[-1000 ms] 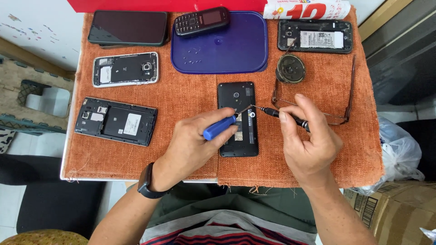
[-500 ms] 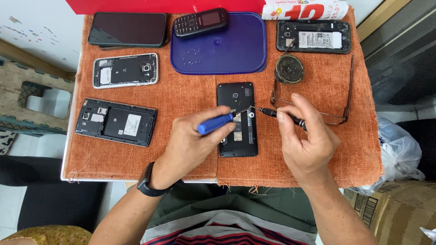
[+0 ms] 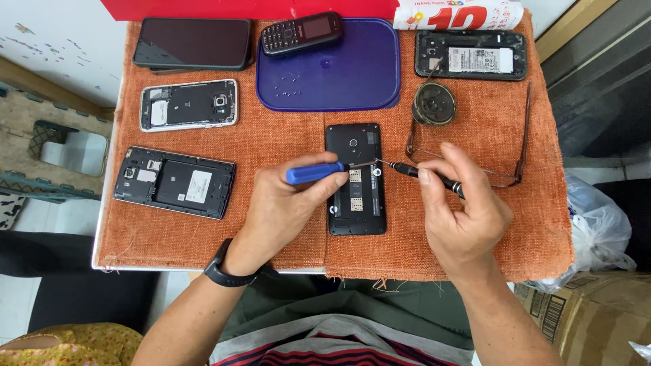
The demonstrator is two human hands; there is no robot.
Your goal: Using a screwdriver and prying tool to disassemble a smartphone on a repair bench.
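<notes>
Both forearms reach forward with the hands close together. The left hand (image 3: 285, 207) is curled palm-down, wrist banded in black. The right hand (image 3: 464, 217) pinches with thumb and forefinger.

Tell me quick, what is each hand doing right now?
Left hand: closed on a blue-handled tool, tip at the opened black phone.
Right hand: closed on a black screwdriver.

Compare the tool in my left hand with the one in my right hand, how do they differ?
The blue-handled tool in the left hand has a thick, bright blue grip; the black screwdriver in the right hand is slim and dark. The blue one lies nearly level, the black one slants down to the right. Both tips meet over the opened black phone on the orange cloth.
</notes>
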